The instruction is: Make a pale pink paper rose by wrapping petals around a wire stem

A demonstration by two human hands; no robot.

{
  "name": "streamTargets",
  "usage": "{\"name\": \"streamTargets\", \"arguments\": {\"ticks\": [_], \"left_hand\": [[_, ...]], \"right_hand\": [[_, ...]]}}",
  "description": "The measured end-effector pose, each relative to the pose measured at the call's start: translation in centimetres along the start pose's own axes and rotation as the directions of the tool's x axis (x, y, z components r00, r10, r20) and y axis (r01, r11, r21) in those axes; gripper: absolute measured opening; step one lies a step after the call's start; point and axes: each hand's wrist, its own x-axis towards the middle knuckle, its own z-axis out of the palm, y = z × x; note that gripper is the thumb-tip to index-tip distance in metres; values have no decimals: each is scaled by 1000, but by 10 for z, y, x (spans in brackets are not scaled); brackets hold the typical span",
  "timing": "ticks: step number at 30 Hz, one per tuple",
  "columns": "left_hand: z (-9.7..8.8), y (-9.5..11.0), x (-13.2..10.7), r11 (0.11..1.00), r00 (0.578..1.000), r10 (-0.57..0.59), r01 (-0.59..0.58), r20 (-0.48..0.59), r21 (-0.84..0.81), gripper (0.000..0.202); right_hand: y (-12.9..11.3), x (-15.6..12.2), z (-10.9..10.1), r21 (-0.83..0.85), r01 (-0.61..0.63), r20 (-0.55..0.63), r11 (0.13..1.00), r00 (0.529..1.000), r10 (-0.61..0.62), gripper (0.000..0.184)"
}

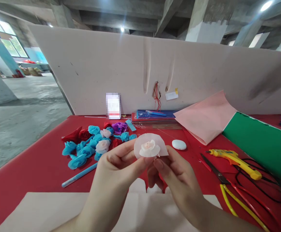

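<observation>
We hold up a small whitish flower, its layered petals curling around a pinker centre, a rounded pale-pink sheet behind it, above the tabletop, short of the far edge.

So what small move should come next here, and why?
Perhaps wrap the thin pale-pink paper petal closer around the small cream-and-pink paper rose: its broad edge flares out behind the bloom, while the left hand and right hand meet near the base, well placed to gather it.
</observation>
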Motion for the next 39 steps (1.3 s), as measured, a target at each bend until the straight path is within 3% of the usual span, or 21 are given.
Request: {"name": "streamTargets", "arguments": {"ticks": [8, 14, 18, 25, 30, 36, 39], "left_hand": [[1, -2, -2, 996, 1000, -22, 23, 12, -82, 20], [-1, -2, -3, 999, 1000, -20, 21, 19, -42, 14], [-1, -1, -2, 1000, 1000, -14, 14, 24, -1, 21], [0, -2, -3, 1000, 1000, 15, -15, -8, 0, 22], [-1, -4, -3, 997, 998, 53, -51, -39, 51, 16], [-2, -4, -4, 999, 1000, 27, -27, 1, 23, 22], [-2, -4, -5, 1000, 1000, 11, -11, 29, 4, 24]], "right_hand": [[1, 0, 0, 57, -26, 21, 998, 999, 24, 18], [1, 3, -1, 155, -89, 94, 984, 993, 75, 19], [2, 4, -2, 183, -124, 114, 975, 988, 104, 20], [3, 2, -5, 322, -73, 185, 944, 983, 13, 18], [0, 2, -4, 377, -173, 228, 910, 970, 90, 33], [-7, 7, 1, 436, -293, 264, 851, 946, 190, 38], [-7, 7, 2, 479, -317, 250, 819, 943, 219, 32]]}}
